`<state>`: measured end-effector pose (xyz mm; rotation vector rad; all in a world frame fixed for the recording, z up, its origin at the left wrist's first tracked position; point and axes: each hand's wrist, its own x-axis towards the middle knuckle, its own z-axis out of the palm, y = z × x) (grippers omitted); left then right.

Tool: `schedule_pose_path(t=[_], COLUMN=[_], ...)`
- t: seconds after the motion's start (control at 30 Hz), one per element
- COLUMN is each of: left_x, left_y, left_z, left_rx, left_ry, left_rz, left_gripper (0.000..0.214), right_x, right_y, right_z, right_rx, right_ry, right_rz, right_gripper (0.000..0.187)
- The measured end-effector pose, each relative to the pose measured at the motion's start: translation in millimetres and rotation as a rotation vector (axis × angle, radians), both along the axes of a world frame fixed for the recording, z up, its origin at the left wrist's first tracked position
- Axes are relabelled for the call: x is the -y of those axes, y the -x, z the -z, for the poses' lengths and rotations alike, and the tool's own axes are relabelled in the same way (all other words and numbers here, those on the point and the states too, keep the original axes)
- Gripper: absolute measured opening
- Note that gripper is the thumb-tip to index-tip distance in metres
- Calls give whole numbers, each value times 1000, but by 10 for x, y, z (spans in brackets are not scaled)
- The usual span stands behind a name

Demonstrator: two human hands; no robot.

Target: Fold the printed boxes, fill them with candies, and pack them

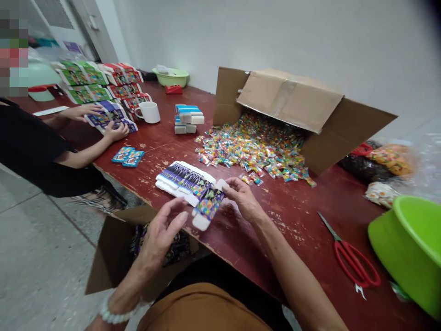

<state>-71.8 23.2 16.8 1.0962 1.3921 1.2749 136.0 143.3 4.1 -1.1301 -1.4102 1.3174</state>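
Observation:
My right hand (243, 195) pinches the upper end of a flat printed carton (207, 205), purple with bright pictures and white flaps, held just above the red table (296, 207). My left hand (161, 234) is beside the carton's lower end, fingers spread and close to its white flap, apparently not gripping it. A row of the same flat cartons (182, 179) lies on the table just behind. Beyond it, a heap of small colourful wrapped sweets (255, 147) spills from a cardboard box (292, 105) lying on its side.
Red scissors (351, 257) and a green basin (409, 248) lie at my right. An open cardboard box (138, 253) stands on the floor below the table edge. A person at the left handles cartons (108, 117). Nearby are a white mug (149, 111), stacked boxes (99, 82), and blue packets (128, 156).

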Motion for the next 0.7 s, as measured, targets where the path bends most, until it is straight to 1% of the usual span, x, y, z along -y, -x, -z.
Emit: schedule_pose_path(t=[0.07,0.13,0.17,0.23,0.3,0.4,0.47,0.53,0.57,0.63,0.7], left_x=[3,43,73,136,186,221,231,240,243,245,238], left_y=[-86,-190,-241,-328,-382,-422,-447,-483,-503,-542,-567], left_z=[-94,-117,-105,-57,-16,-19,-51,-77,-80,-59,-14], left_rx=[281,502,582,677,682,583,524,496,492,489,453], left_ry=[197,342,374,384,379,374,357,347,344,336,308], left_rz=[287,538,616,680,666,595,527,441,399,334,293], left_gripper=[55,59,60,59,55,40,34,33,35,38,39], right_x=[211,396,468,570,629,699,769,863,916,1015,1079], right_y=[-55,-75,-77,-77,-81,-93,-93,-78,-64,-23,25], right_z=[-118,-199,-223,-243,-250,-282,-313,-322,-312,-265,-203], right_rx=[-161,-270,-288,-303,-314,-320,-339,-388,-415,-442,-396], right_ry=[40,80,90,97,93,99,114,141,175,273,319], right_rz=[-157,-292,-326,-362,-363,-348,-334,-323,-327,-333,-269], right_gripper=[40,37,35,31,29,32,38,47,48,40,27])
